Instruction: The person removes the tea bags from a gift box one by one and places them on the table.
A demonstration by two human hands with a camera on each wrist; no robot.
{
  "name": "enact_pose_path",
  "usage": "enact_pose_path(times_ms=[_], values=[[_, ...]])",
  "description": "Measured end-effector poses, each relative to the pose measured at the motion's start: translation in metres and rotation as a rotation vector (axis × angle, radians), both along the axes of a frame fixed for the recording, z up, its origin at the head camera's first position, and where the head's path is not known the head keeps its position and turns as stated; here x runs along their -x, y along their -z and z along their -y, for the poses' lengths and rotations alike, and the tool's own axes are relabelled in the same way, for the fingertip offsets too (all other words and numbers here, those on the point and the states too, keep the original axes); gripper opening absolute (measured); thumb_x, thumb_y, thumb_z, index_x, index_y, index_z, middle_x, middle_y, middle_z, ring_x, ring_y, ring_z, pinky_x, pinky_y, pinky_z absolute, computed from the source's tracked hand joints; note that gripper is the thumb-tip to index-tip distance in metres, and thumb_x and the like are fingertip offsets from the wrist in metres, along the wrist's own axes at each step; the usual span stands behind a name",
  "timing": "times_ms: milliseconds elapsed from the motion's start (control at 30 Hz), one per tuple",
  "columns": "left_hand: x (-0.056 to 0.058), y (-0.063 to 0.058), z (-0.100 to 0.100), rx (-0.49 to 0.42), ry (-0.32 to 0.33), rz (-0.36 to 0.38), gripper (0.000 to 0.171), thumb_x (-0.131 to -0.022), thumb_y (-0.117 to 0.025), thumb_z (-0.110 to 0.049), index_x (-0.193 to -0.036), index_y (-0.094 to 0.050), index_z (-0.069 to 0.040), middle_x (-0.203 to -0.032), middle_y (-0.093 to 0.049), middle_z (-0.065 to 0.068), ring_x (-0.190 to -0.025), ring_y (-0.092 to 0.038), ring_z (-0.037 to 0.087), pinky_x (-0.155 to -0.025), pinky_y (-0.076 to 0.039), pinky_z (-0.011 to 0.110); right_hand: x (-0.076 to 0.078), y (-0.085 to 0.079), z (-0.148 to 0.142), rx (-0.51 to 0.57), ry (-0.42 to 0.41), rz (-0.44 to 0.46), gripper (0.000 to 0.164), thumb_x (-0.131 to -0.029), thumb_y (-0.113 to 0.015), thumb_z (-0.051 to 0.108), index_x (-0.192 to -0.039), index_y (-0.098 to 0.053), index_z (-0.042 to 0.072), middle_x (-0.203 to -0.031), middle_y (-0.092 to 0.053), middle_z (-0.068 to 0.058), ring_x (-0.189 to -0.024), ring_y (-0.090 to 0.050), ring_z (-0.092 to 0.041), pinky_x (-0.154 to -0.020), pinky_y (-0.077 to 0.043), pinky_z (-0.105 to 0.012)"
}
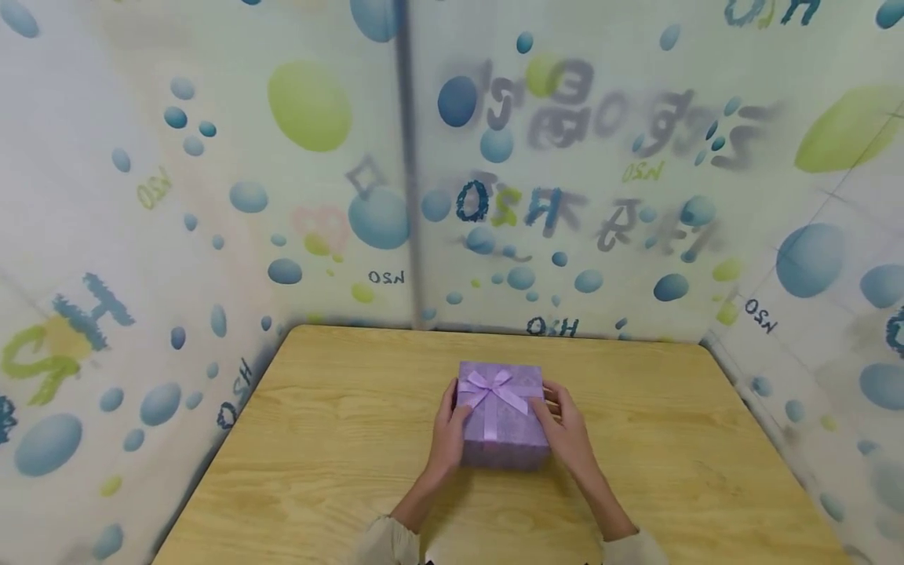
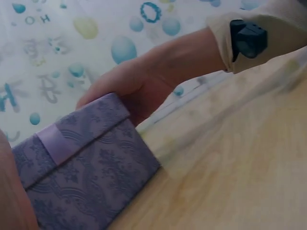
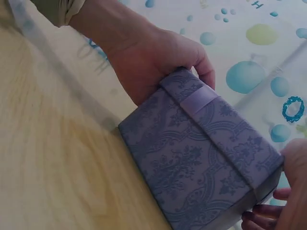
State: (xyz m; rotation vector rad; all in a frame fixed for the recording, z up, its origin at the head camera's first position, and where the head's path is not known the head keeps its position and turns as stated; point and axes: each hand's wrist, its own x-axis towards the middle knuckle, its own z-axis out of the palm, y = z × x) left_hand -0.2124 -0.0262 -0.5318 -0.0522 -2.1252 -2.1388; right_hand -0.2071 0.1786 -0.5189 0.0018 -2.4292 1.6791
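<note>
A purple gift box (image 1: 503, 455) with a lilac ribbon bow (image 1: 494, 386) on its lid appears to sit on the wooden table. My left hand (image 1: 448, 435) grips its left side, the thumb on the lid. On the opposite side my right hand (image 1: 570, 439) holds the box, its thumb over the lid's edge and its fingers along the side. The left wrist view shows the box's patterned wall (image 2: 103, 165) and the lid's overhang. From the right wrist, the lid (image 3: 216, 129) looks closed on the base; the box's contents are hidden.
The light wood table (image 1: 339, 431) spreads around the box. Walls printed with blue and green bubbles (image 1: 309, 106) stand behind it and on both sides. A small dark device (image 2: 248, 39) is fixed on the right sleeve.
</note>
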Motion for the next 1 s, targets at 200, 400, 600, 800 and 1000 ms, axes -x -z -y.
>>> enact_pose_path(times_ms=[200, 400, 600, 800, 1000], values=[[-0.022, 0.012, 0.004, -0.019, 0.006, -0.016, 0.062, -0.106, -0.046, -0.012, -0.164, -0.027, 0.001, -0.17, -0.026, 0.022, -0.158, -0.019, 0.038, -0.127, -0.013, 0.054, -0.013, 0.013, 0.011, 0.114, 0.032, -0.028, 0.045, -0.11, -0.057, 0.027, -0.147, -0.052, 0.004, -0.141, -0.059, -0.018, -0.122, -0.059, -0.027, -0.096, -0.048, -0.021], [-0.033, 0.018, 0.005, 0.032, 0.008, -0.054, 0.06, -0.111, -0.046, -0.024, -0.165, -0.027, -0.002, -0.17, -0.027, 0.019, -0.158, -0.02, 0.036, -0.126, -0.013, 0.054, -0.03, 0.021, 0.022, 0.157, 0.002, -0.074, 0.059, -0.108, -0.06, 0.024, -0.159, -0.038, 0.005, -0.149, -0.051, -0.017, -0.129, -0.052, -0.029, -0.097, -0.046, -0.022], [-0.033, 0.016, 0.002, -0.015, 0.026, -0.082, 0.064, -0.11, -0.05, -0.021, -0.165, -0.024, -0.001, -0.17, -0.025, 0.02, -0.158, -0.02, 0.034, -0.126, -0.014, 0.041, -0.031, 0.018, 0.025, 0.124, -0.006, -0.078, 0.072, -0.105, -0.064, 0.027, -0.163, -0.029, 0.002, -0.163, -0.036, -0.02, -0.149, -0.035, -0.033, -0.121, -0.031, -0.045], [-0.033, 0.012, 0.0, -0.025, 0.031, -0.084, 0.065, -0.11, -0.05, -0.021, -0.166, -0.022, -0.002, -0.171, -0.024, 0.019, -0.157, -0.02, 0.032, -0.123, -0.016, 0.029, -0.03, 0.013, 0.024, 0.131, -0.019, -0.08, 0.072, -0.105, -0.065, 0.025, -0.162, -0.029, 0.0, -0.164, -0.034, -0.023, -0.152, -0.031, -0.038, -0.122, -0.024, -0.06], [-0.032, 0.003, -0.004, -0.107, 0.108, -0.088, 0.068, -0.109, -0.05, -0.017, -0.166, -0.017, 0.0, -0.173, -0.016, 0.02, -0.159, -0.013, 0.032, -0.121, -0.013, 0.02, -0.03, 0.011, 0.021, 0.145, 0.031, -0.093, 0.07, -0.104, -0.065, 0.022, -0.162, -0.032, 0.001, -0.164, -0.036, -0.021, -0.152, -0.032, -0.034, -0.122, -0.026, -0.058]])
